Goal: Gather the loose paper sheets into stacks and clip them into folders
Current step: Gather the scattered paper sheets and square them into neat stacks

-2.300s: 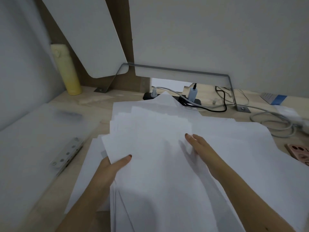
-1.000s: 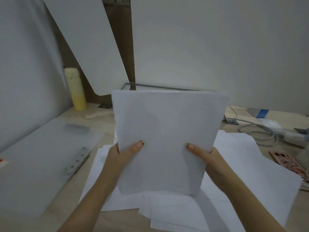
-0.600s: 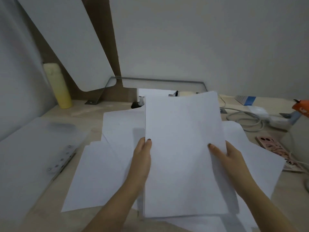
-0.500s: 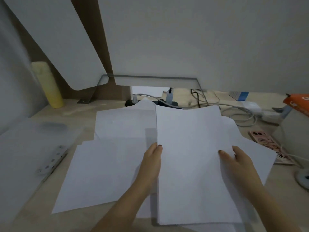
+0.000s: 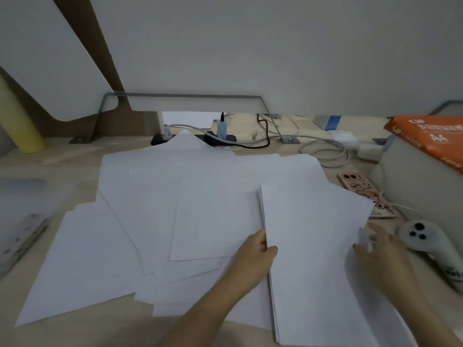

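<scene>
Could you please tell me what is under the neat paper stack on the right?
Loose sheets on the desk run under the stack at its left edge; the rest beneath is covered.

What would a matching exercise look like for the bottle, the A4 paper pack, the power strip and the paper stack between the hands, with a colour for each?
Things:
1. bottle
2. A4 paper pack
3. power strip
4. paper stack

Colours:
a. black
b. white
c. yellow
d. orange

Pairs: 1-c, 2-d, 3-a, 4-b.
</scene>
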Available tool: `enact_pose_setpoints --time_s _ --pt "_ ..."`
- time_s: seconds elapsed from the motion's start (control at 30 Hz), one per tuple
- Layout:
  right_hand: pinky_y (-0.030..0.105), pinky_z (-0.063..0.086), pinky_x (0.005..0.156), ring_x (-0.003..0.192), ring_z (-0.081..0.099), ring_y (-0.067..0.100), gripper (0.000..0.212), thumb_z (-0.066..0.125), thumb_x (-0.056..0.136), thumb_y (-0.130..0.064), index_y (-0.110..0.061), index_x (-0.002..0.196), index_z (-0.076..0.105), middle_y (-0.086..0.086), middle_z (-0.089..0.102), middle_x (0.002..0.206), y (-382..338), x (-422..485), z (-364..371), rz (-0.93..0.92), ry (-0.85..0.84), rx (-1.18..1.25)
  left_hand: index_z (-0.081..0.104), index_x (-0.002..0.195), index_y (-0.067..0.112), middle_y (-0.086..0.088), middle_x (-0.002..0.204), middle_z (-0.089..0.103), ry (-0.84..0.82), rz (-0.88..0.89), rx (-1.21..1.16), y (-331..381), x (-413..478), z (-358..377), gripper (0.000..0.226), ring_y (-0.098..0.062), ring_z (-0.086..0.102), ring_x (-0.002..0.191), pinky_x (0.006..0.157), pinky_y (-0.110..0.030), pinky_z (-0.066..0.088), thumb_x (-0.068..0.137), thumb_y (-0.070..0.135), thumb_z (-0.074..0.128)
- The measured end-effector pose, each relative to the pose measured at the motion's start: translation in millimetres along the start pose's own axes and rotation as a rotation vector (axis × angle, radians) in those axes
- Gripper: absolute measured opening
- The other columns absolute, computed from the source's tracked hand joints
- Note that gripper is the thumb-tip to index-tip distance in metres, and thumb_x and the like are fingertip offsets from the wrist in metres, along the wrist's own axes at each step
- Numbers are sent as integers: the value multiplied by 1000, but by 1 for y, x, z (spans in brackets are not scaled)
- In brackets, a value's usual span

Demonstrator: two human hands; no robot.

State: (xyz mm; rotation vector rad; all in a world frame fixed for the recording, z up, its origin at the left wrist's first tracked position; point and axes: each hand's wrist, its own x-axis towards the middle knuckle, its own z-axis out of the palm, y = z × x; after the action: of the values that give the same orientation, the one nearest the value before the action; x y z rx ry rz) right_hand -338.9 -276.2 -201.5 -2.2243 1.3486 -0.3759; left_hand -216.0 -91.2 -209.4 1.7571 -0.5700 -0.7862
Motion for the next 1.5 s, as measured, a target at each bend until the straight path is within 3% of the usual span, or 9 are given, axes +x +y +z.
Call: enact_pose_setpoints --time_s 0.13,0.4,0.63,0.8,0.93,1.03,1.17,1.33,1.5 --pt "44 34 101 125 39 39 55 64 84 -15 -7 135 44 24 44 134 -27 -11 6 -208 -2 -56 33 142 21 7 140 34 153 36 153 -5 -7 -34 48 -10 34 133 110 -21 27 96 20 47" --pt "21 32 95 127 37 22 52 57 89 -30 -19 136 39 6 35 141 -130 -50 68 -643 -250 -9 37 141 12 -7 152 21 589 -86 224 -35 -23 -139 52 -19 21 141 111 -25 17 92 14 54" --pt "27 32 105 133 30 18 58 51 89 -46 -21 139 34 1 27 148 -201 -104 130 -879 -478 -72 32 144 11 -12 153 24 824 -326 416 -84 -67 -232 63 -27 19 142 114 -41 21 88 26 58" --pt "34 30 108 139 21 23 74 48 86 -56 -18 144 22 6 18 153 -233 -132 163 -873 -606 -221 29 146 11 -5 152 27 789 -327 197 -95 -96 -260 70 -24 25 141 112 -37 23 86 28 60" --pt "33 43 90 124 38 28 60 46 89 -46 -13 136 27 13 39 132 -249 -143 175 -889 -549 -405 38 141 9 -6 144 44 758 -382 -217 -88 -103 -285 78 -30 45 129 107 -41 36 74 35 67" --pt "31 44 80 116 44 28 53 42 90 -41 -10 132 31 14 45 126 -256 -147 178 -918 -505 -502 59 114 -1 -19 109 64 733 -423 -455 -82 -108 -296 40 -32 63 94 78 -37 51 83 23 64" --pt "26 37 68 111 47 26 41 43 90 -30 -9 124 37 13 47 122 -264 -152 183 -904 -440 -519 66 103 1 -16 102 69 603 -403 -444 -75 -115 -293 21 -29 65 87 72 -34 50 89 15 58" --pt "27 45 81 118 45 29 43 44 92 -19 -6 131 33 14 43 128 -269 -153 192 -883 -377 -545 66 108 12 -7 102 74 516 -337 -418 -72 -129 -285 23 -24 70 90 70 -32 54 88 20 60" --pt "24 42 76 112 49 25 46 40 93 -5 -5 136 26 15 47 126 -268 -149 195 -914 -289 -495 65 112 22 1 109 73 401 -110 -532 -76 -155 -267 59 -16 69 99 77 -32 56 59 41 80"
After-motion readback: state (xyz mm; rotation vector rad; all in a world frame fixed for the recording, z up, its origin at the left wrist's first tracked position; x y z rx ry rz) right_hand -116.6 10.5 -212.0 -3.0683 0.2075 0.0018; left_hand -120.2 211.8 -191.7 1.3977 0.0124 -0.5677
